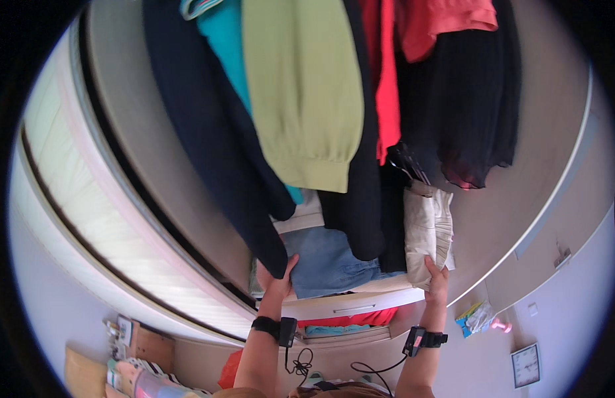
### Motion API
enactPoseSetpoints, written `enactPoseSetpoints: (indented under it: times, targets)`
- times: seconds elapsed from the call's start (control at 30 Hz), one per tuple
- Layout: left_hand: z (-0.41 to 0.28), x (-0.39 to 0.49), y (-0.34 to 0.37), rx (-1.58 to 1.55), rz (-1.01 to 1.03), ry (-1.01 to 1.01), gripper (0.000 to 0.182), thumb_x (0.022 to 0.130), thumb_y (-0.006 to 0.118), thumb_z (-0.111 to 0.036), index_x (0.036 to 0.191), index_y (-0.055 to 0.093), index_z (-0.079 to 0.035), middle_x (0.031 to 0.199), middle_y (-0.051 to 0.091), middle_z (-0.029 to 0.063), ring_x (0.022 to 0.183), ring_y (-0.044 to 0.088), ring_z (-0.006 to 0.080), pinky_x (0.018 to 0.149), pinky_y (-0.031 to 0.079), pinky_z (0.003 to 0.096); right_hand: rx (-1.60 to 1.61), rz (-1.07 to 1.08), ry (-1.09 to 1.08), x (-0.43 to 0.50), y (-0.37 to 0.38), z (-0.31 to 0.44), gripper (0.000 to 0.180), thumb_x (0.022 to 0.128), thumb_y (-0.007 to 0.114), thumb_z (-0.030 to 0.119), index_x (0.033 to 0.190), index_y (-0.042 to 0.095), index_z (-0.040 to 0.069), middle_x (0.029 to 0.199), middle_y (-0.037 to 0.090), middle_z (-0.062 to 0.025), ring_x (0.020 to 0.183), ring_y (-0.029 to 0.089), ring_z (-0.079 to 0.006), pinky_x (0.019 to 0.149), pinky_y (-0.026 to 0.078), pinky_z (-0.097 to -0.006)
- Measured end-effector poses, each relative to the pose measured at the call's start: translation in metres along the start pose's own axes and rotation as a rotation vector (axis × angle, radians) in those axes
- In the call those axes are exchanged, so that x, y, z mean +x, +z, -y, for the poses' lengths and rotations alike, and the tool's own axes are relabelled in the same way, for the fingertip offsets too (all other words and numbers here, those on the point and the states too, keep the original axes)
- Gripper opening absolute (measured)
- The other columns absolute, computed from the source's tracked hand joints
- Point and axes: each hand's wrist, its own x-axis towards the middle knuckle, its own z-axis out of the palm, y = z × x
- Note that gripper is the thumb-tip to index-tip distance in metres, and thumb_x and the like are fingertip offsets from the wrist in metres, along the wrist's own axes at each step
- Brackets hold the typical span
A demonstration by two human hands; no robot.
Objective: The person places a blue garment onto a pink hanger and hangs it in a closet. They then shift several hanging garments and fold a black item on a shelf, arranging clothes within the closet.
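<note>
Inside a wardrobe, a folded blue denim garment lies on a stack above a white drawer front. My left hand is at the denim's left edge, thumb against it. A hanging navy sleeve covers part of that hand, so its grip is unclear. On the right, a folded beige cloth item stands at the end of the stack. My right hand has its thumb and fingers on its lower right edge. Both wrists wear black straps with small cabled devices.
Hanging clothes come down over the stack, including a green garment, a red one and a sheer black one. Below the drawer front, red cloth shows in an open lower space. A sliding door borders the left side.
</note>
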Motion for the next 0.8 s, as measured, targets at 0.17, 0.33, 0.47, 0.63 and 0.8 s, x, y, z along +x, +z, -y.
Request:
enactPoseSetpoints:
  times: [0.17, 0.33, 0.47, 0.63, 0.8]
  targets:
    - [-0.022, -0.027, 0.033, -0.026, 0.017, 0.115, 0.083, 0.074, 0.082, 0.001, 0.141, 0.041, -0.026, 0.140, 0.046, 0.0032, 0.120, 0.051, 0.0245, 0.093, 0.049, 0.0492, -0.011, -0.019, -0.010, 0.001, 0.000, -0.001, 0.052, 0.085, 0.074, 0.013, 0.130, 0.054, -0.005, 0.121, 0.065, -0.0128, 0.105, 0.064, -0.0236, 0.092, 0.050, -0.0345]
    - [-0.040, -0.037, 0.044, 0.183, -0.037, 0.060, 0.071, 0.076, 0.084, -0.008, 0.135, 0.044, -0.017, 0.123, 0.055, 0.0027, 0.110, 0.056, 0.0216, 0.091, 0.051, 0.0408, -0.047, -0.028, -0.021, 0.000, 0.006, 0.004, 0.050, 0.087, 0.073, 0.013, 0.130, 0.054, -0.004, 0.118, 0.065, -0.0129, 0.104, 0.065, -0.0246, 0.090, 0.053, -0.0347]
    - [-0.045, -0.041, 0.047, 0.292, -0.031, 0.101, 0.071, 0.079, 0.083, -0.016, 0.136, 0.041, -0.013, 0.120, 0.055, 0.0037, 0.104, 0.057, 0.0190, 0.086, 0.052, 0.0371, -0.069, -0.088, -0.075, -0.005, 0.025, 0.011, 0.050, 0.086, 0.073, 0.012, 0.130, 0.055, -0.004, 0.119, 0.065, -0.0126, 0.105, 0.064, -0.0235, 0.092, 0.050, -0.0344]
    - [-0.047, -0.040, 0.042, 0.451, -0.015, 0.127, 0.070, 0.081, 0.083, -0.024, 0.136, 0.041, -0.011, 0.116, 0.057, 0.0040, 0.102, 0.059, 0.0179, 0.082, 0.052, 0.0358, -0.282, -0.122, -0.371, -0.014, 0.059, 0.006, 0.048, 0.087, 0.072, 0.013, 0.128, 0.055, -0.006, 0.116, 0.066, -0.0152, 0.104, 0.063, -0.0230, 0.092, 0.048, -0.0344]
    - [-0.017, -0.017, 0.017, 0.348, 0.056, -0.046, 0.048, 0.089, 0.067, -0.020, 0.129, 0.055, 0.003, 0.118, 0.062, 0.0068, 0.104, 0.058, 0.0159, 0.088, 0.049, 0.0302, -0.976, -0.184, -0.695, -0.024, 0.081, -0.023, 0.059, 0.079, 0.079, 0.018, 0.127, 0.055, -0.006, 0.112, 0.064, -0.0232, 0.102, 0.061, -0.0347, 0.093, 0.047, -0.0395]
